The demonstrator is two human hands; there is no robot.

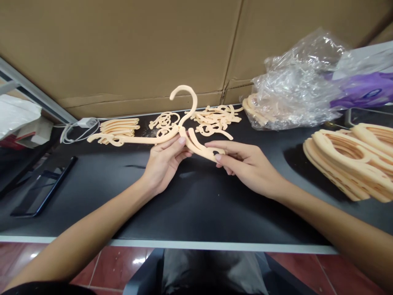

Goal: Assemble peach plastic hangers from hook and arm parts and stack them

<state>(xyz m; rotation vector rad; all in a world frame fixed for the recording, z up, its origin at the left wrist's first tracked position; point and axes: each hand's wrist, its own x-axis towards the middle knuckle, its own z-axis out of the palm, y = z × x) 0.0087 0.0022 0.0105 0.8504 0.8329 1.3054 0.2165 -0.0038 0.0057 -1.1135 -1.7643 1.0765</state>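
A cream plastic clothes hanger is held up over the black table, its hook pointing upward. My left hand is closed on the hanger near its centre, below the hook, thumb in front. One long arm of the hanger stretches out to the left. My right hand pinches the right arm piece near its hole, which angles down from the centre. Behind the hanger lie a pile of small cream pieces, curled hook pieces and a row of straight arm pieces.
Stacked cream hangers stand at the right. Behind them is a clear plastic bag with cream parts, beside a purple package. A phone and a white cable lie left. Cardboard forms the back.
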